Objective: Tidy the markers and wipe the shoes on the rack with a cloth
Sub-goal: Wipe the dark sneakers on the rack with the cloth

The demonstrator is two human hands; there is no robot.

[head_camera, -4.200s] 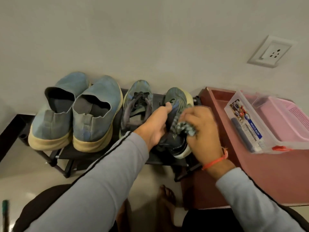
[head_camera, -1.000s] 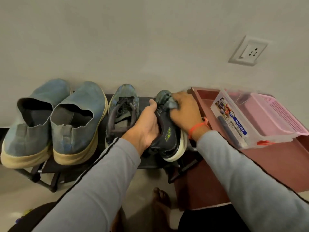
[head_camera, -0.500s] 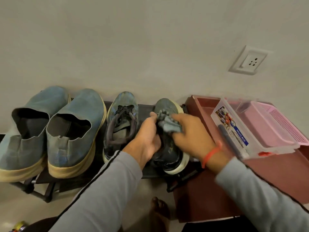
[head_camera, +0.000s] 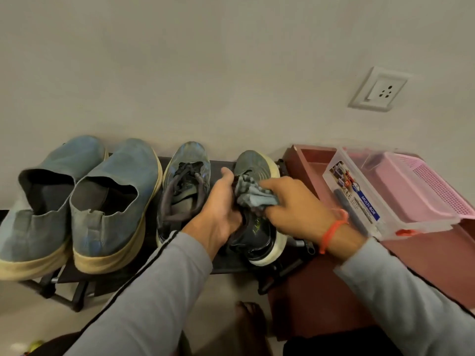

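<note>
A: Which step is going on here?

B: The wiping, I'd say. The dark running shoe (head_camera: pixel 253 222) is sitting at the right end of the shoe rack (head_camera: pixel 64 274), tilted toward the person, and the blue-grey cloth (head_camera: pixel 253 196) is lying bunched over its laces.

A: How are the hands holding?

B: The right hand (head_camera: pixel 295 209) is pinching the cloth, fingers curled round the bunch and pressing it onto the shoe. The left hand (head_camera: pixel 222 211) is gripping the shoe's inner side at the collar, steadying it.

A: And next?

B: Probably a stroke along the upper toward the toe or the pale sole, with the left hand bracing. Its mate (head_camera: pixel 183 187) and the two blue slip-ons (head_camera: pixel 77 201) are waiting to the left.

A: The markers?

B: A clear Multi-Box (head_camera: pixel 359 199) is resting on the maroon table (head_camera: pixel 334 291), against a pink basket (head_camera: pixel 424 186); I can't tell what it holds.
</note>
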